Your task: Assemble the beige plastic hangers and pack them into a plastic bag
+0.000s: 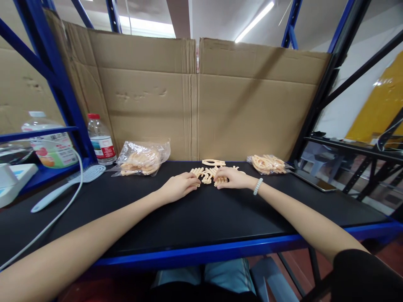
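On table (201, 222), tan pcs (207, 175) btwn L hand (180, 187) & R hand (233, 178), fingers curled, pinch unclear

Bright overhead light, stretched edges
A ceiling tube (255, 22) glares white; a soft diagonal shadow (255, 86) crosses the cardboard (176, 113).

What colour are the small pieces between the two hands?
The pieces are pale beige, seen in the head view.

Little pieces (207, 176) look like smooth, matt wood tbh. Bigger bag (141, 157) is crinkly, shiny clear plastic. Tabletop (201, 216) is smooth and matt, backboard (252, 113) is dull, creased cardboard, rack frame (53, 75) looks like painted metal, red-capped bottle (102, 140) is glossy see-through plastic.
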`<action>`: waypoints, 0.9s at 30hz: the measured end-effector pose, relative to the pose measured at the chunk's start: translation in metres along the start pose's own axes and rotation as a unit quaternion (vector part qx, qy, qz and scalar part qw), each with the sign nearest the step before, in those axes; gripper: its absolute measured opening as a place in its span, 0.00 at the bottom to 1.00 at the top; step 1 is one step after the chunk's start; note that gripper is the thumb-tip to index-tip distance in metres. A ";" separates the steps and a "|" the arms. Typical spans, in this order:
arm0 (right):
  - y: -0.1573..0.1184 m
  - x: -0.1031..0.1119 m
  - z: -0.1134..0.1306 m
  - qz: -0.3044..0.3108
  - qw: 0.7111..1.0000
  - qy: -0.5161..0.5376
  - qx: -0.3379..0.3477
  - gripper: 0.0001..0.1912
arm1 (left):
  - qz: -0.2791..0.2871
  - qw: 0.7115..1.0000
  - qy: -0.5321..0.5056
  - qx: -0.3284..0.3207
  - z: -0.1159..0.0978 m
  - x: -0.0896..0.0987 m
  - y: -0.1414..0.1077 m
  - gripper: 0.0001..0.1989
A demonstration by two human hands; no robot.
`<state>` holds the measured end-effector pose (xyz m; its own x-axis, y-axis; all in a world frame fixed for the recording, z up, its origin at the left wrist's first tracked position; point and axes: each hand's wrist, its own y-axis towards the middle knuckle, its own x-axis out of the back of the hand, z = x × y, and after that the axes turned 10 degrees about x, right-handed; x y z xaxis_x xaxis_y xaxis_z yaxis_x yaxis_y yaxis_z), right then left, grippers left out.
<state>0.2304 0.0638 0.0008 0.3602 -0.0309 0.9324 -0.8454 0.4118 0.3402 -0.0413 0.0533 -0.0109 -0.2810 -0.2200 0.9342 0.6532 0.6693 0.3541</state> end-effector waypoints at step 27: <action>-0.040 0.019 -0.068 0.086 0.985 0.066 -0.136 0.28 | 0.025 0.999 0.019 0.024 -0.002 0.002 0.001 0.14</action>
<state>0.2983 0.1085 -0.0034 0.2850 0.1715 0.9431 -0.7673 0.6305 0.1172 -0.0401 0.0515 -0.0083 -0.2219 -0.2114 0.9519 0.6310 0.7131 0.3055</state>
